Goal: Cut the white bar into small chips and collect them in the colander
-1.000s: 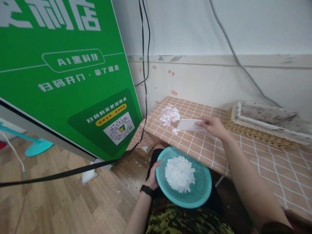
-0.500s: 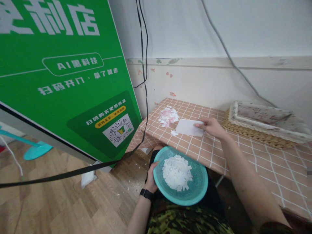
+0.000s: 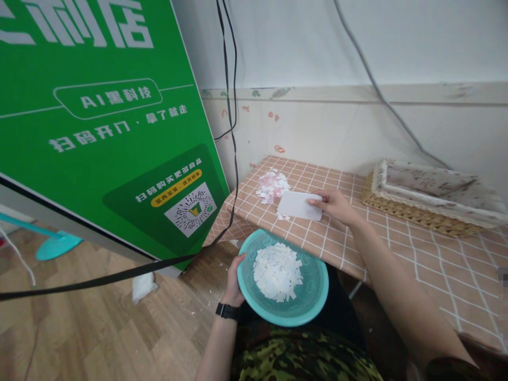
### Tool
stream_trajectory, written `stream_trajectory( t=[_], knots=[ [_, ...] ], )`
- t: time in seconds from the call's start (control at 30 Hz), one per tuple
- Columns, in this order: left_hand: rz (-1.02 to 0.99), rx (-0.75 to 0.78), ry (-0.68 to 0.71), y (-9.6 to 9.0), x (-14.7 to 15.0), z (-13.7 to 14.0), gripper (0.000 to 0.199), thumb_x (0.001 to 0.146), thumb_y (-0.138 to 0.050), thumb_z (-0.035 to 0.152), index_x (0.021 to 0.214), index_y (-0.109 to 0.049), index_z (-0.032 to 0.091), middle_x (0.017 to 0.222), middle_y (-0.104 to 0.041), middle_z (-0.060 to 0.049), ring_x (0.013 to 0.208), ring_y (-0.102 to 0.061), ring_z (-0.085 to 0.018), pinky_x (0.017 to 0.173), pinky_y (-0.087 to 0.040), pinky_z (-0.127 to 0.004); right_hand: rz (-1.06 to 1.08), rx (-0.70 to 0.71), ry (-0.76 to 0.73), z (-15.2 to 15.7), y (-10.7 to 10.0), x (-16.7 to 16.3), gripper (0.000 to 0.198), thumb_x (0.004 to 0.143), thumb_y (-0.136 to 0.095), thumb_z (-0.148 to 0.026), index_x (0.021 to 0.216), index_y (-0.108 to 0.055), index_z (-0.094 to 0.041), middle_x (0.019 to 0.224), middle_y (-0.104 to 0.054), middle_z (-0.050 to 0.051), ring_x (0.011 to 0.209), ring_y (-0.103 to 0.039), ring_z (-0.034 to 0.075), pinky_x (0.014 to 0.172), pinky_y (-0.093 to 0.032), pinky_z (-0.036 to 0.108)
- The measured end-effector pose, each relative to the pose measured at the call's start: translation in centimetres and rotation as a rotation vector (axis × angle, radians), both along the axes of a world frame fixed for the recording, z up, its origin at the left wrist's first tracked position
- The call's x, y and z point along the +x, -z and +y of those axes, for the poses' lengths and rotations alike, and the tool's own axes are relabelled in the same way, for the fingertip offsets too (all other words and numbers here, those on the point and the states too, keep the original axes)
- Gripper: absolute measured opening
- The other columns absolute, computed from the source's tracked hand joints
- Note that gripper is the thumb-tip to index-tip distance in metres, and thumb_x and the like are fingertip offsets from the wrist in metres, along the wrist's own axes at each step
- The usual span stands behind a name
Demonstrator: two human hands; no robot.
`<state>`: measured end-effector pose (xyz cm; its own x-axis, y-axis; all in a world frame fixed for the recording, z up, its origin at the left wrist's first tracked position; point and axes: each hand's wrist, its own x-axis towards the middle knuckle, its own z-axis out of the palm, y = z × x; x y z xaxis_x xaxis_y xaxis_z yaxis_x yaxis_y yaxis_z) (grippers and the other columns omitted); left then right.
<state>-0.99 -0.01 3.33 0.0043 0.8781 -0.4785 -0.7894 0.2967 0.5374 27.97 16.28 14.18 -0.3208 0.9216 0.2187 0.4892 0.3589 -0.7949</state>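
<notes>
My left hand [image 3: 235, 283] is closed on the left rim of a teal plastic colander [image 3: 313, 296], which rests over my lap just below the table edge. Inside it lies a heap of white paper scraps [image 3: 278, 272]. Over the table, my right hand [image 3: 331, 205] pinches the right end of a flat white rectangular card [image 3: 297, 205]. The card's left end is close to a pile of white and pinkish paper scraps [image 3: 273, 185]. A few small scraps [image 3: 282, 216] show by its lower left corner.
A brown checked cloth covers the table [image 3: 397, 264]. A lined wicker basket [image 3: 428, 211] stands on it at right. The green cabinet [image 3: 119, 132] rises at left, with a black strap [image 3: 119, 279] crossing before it. Scraps and a white bag [image 3: 143, 287] lie on the floor.
The card in my right hand has moved slightly left, closer to the pile and partly over the small scraps. The colander, still held by my left hand, appears a little further left.
</notes>
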Motion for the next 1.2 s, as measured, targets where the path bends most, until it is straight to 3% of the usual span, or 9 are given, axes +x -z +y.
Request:
stream_trajectory(
  t=[0.13,0.33,0.57,0.73,1.0,1.07,1.2],
  knots=[
    [-0.001,0.0,0.014,-0.2,-0.2,0.0,0.018,0.073,-0.063,0.027,0.081,-0.067,0.011,0.074,-0.072,-0.006,0.077,-0.067,-0.022,0.075,-0.05,-0.032,-0.046,0.026,-0.018,0.2,-0.1,0.5,0.036,0.074,-0.058,-0.048,0.086,-0.068,-0.015,0.077,-0.066,0.006,0.066,-0.056,0.017,0.055,-0.042,0.027],
    [0.009,0.009,0.003,-0.9,-0.3,0.0,0.017,0.073,-0.063,0.025,0.083,-0.066,0.011,0.079,-0.073,-0.007,0.077,-0.067,-0.022,0.075,-0.05,-0.031,-0.025,0.039,0.125,0.8,0.0,2.1,0.036,0.072,-0.061,-0.046,0.081,-0.067,-0.013,0.077,-0.066,0.007,0.067,-0.057,0.019,0.056,-0.043,0.029],
    [0.02,0.024,0.018,-1.5,-0.2,0.2,0.02,0.074,-0.062,0.027,0.086,-0.066,0.011,0.08,-0.072,-0.007,0.078,-0.067,-0.022,0.075,-0.051,-0.032,0.016,-0.148,0.003,0.0,-0.5,1.2,0.036,0.069,-0.064,-0.045,0.085,-0.068,-0.013,0.071,-0.064,0.005,0.059,-0.055,0.015,0.049,-0.04,0.026],
    [-0.006,0.03,0.028,-1.4,-0.4,0.2,0.023,0.074,-0.062,0.03,0.089,-0.065,0.013,0.082,-0.072,-0.007,0.079,-0.067,-0.023,0.076,-0.051,-0.034,0.045,-0.149,0.016,-0.2,-0.3,0.8,0.037,0.069,-0.064,-0.047,0.084,-0.067,-0.013,0.072,-0.065,0.006,0.06,-0.056,0.016,0.049,-0.043,0.027],
    [0.007,0.049,0.046,-2.1,-0.4,0.4,0.025,0.074,-0.061,0.03,0.091,-0.065,0.012,0.08,-0.072,-0.008,0.08,-0.066,-0.024,0.077,-0.051,-0.035,0.064,-0.312,-0.195,-1.1,-0.3,-0.7,0.044,0.067,-0.066,-0.049,0.095,-0.067,-0.016,0.083,-0.067,0.006,0.069,-0.061,0.017,0.057,-0.048,0.028],
    [-0.002,0.047,0.048,-2.3,-0.4,0.4,0.025,0.074,-0.061,0.029,0.091,-0.065,0.011,0.081,-0.072,-0.008,0.081,-0.066,-0.024,0.077,-0.05,-0.035,0.112,-0.311,-0.154,-1.1,-0.4,-0.5,0.043,0.066,-0.067,-0.049,0.093,-0.067,-0.015,0.079,-0.067,0.006,0.067,-0.06,0.016,0.055,-0.047,0.027],
    [-0.014,0.016,0.038,-2.4,-0.4,0.4,0.024,0.073,-0.062,0.029,0.09,-0.065,0.011,0.081,-0.072,-0.009,0.08,-0.066,-0.024,0.078,-0.051,-0.036,0.244,-0.195,0.105,-0.4,0.0,0.2,0.043,0.066,-0.067,-0.05,0.089,-0.066,-0.013,0.067,-0.063,0.004,0.055,-0.055,0.014,0.046,-0.043,0.026]
  ],
)
